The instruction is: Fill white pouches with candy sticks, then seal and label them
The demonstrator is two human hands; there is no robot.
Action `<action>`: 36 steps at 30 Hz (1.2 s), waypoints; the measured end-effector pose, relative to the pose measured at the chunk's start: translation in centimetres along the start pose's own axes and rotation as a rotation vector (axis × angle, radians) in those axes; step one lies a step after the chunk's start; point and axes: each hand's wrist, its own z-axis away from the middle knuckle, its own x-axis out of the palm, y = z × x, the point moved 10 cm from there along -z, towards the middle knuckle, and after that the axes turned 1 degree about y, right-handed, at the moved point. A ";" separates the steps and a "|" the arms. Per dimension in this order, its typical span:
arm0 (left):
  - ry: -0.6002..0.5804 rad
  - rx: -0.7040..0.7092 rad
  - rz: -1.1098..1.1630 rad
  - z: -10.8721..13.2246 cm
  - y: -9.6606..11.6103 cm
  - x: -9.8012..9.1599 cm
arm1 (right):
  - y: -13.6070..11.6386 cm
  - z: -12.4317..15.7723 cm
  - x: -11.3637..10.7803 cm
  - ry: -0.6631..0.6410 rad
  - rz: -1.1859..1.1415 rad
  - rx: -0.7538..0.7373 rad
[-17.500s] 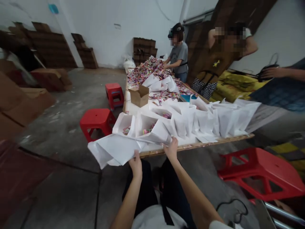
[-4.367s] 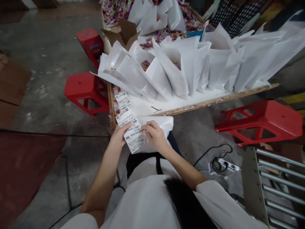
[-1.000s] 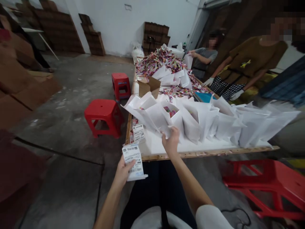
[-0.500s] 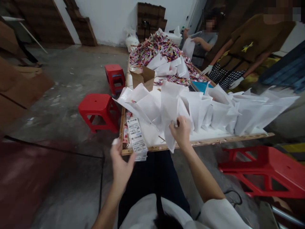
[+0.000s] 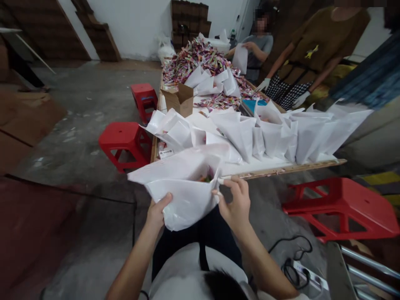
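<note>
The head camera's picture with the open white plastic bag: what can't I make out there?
Head view: most contents of the open white plastic bag, hidden by its walls.
Head view: most fingers of the left hand, behind the bag.
Head view: print on the small rectangular white paper label, too small.
Head view: the rest of the grey metal roller frame, cut off by picture edges.

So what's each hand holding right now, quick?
Left hand: closed on a white bag, thumb on top.
Right hand: fingertips closed on the same bag's edge, by its open mouth.
</note>
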 end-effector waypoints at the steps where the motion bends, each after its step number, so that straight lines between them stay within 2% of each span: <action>1: -0.048 -0.084 -0.027 -0.4 -1.6 0.2 | 0.8 0.1 0.1 0.000 0.010 0.009; 3: -0.132 -0.206 -0.091 -1.0 -4.3 1.1 | 2.1 0.7 1.3 -0.057 0.004 0.018; 5: -0.156 -0.203 -0.128 -2.0 -5.3 1.8 | 3.1 1.2 2.8 -0.105 -0.004 0.041; 7: -0.142 -0.103 -0.133 -3.3 -4.3 2.2 | 3.6 1.2 3.9 -0.098 0.001 0.060; 10: -0.180 0.066 -0.181 -5.0 -1.1 3.3 | 2.6 -0.2 6.3 -0.112 0.004 0.021; 13: -0.252 0.166 -0.226 -6.1 1.2 4.5 | 0.6 -1.9 12.0 -0.309 -0.031 -0.046; 16: -0.301 0.216 -0.242 -6.7 1.8 5.3 | 0.2 -3.1 18.2 -0.476 0.004 0.022; 18: -0.325 0.209 -0.247 -7.0 1.4 5.4 | 0.5 -3.9 20.7 -0.501 0.001 0.067; 19: -0.330 0.195 -0.243 -7.2 1.1 5.3 | 0.7 -4.6 21.0 -0.478 -0.037 0.079; 20: -0.326 0.182 -0.234 -7.4 0.9 5.1 | 1.5 -5.6 20.3 -0.411 -0.095 0.112; 22: -0.298 0.160 -0.210 -7.8 0.8 4.3 | 5.1 -7.9 16.2 -0.187 -0.199 0.246; 25: -0.238 0.142 -0.173 -8.6 0.9 2.9 | 13.6 -9.4 5.8 0.125 -0.196 0.478; 26: -0.229 0.135 -0.170 -8.9 0.9 2.6 | 16.4 -8.9 2.1 0.181 -0.148 0.530; 28: -0.232 0.120 -0.175 -9.3 0.9 2.2 | 21.6 -5.9 -4.0 0.167 0.026 0.664; 30: -0.248 0.114 -0.217 -9.6 1.0 2.1 | 25.5 -0.3 -7.4 0.040 0.222 0.823; 32: -0.271 0.106 -0.316 -9.8 1.1 2.1 | 27.3 5.7 -7.9 -0.105 0.352 0.930; 33: -0.292 0.096 -0.383 -9.9 1.1 2.3 | 27.4 8.1 -6.9 -0.166 0.359 0.951; 34: -0.318 0.084 -0.453 -10.0 1.0 2.4 | 27.1 9.7 -5.3 -0.207 0.332 0.959; 36: -0.364 0.059 -0.569 -10.0 0.6 2.8 | 25.5 10.7 0.0 -0.297 0.146 0.946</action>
